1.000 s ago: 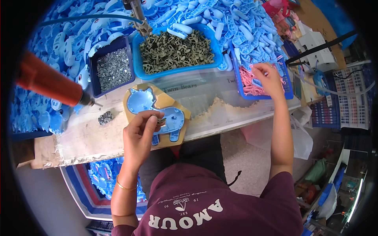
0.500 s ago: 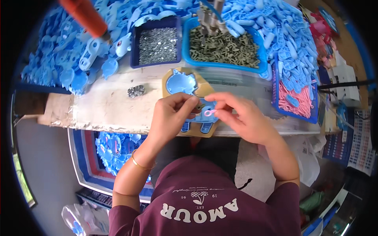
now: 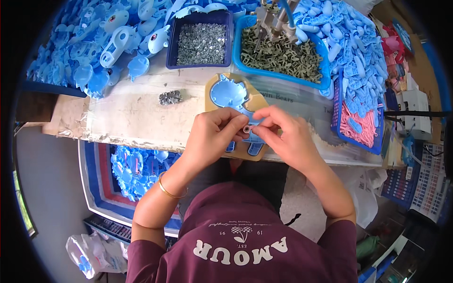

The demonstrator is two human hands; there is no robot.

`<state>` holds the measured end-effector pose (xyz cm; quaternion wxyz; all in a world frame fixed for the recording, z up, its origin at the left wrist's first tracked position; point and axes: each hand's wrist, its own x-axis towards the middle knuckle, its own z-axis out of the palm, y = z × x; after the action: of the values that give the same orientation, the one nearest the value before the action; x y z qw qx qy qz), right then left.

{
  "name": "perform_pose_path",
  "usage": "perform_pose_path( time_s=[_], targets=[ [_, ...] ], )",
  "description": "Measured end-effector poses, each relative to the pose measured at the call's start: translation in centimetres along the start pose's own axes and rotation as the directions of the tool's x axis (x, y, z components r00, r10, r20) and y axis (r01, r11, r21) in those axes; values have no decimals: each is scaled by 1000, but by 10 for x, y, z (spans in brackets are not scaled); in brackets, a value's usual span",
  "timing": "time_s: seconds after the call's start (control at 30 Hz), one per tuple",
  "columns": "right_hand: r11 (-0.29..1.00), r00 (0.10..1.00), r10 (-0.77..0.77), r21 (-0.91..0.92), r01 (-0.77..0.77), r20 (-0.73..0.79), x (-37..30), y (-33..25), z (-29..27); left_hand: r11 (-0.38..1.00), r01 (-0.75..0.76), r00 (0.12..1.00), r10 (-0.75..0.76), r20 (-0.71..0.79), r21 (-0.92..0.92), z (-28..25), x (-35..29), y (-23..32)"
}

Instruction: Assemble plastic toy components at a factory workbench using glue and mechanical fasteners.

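Observation:
Close together over the fixture, both hands are closed in a pinch. My left hand (image 3: 214, 132) grips a small olive part, mostly covered by its fingertips. My right hand (image 3: 289, 139) pinches a thin pink piece with a looped end (image 3: 247, 129), its loop up against the left fingertips. Whether the two parts are joined I cannot tell. Under the hands, a light blue plastic toy shell (image 3: 228, 92) lies hollow side up in a tan fixture board (image 3: 258, 100); its middle is hidden by my fingers.
Behind stand a dark tray of small metal parts (image 3: 231, 45) and a blue tray of olive parts (image 3: 324, 78), below a metal machine head (image 3: 278, 23). Right: basket of pink pieces (image 3: 336, 106). Left: small metal pile (image 3: 170, 97), heaped blue shells (image 3: 87, 47). Bin below (image 3: 96, 188).
My right hand has moved left, bringing the pink piece's loop to the left fingertips. The view has shifted slightly, and an orange-red tool at upper left is out of sight.

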<state>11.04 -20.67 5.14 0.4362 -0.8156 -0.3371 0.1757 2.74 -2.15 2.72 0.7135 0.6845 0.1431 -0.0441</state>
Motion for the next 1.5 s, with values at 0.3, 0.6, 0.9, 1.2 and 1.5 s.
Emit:
perform_pose_path(
  time_s=[0.3, 0.6, 0.9, 1.2, 1.5],
  targets=[
    [853, 932, -354, -380, 357, 81, 5, 3, 3, 997, -72, 997, 71, 20, 40, -12, 0, 0],
    [631, 871, -477, -645, 431, 116, 20, 17, 37, 748, -319, 824, 522, -219, 582, -39, -8, -10],
    [621, 874, -416, -623, 475, 251, 26, 18, 36, 500, -469, 750, 660, 30, 728, -39, -8, -21],
    [617, 860, -345, -600, 510, 376, 36, 17, 30, 245, -592, 701, 626, 341, 768, -39, -8, -33],
    [828, 969, -247, -516, 220, 17, -3, 24, 10, 113, -592, 692, 580, 431, 798, -39, -11, -37]
  ],
)
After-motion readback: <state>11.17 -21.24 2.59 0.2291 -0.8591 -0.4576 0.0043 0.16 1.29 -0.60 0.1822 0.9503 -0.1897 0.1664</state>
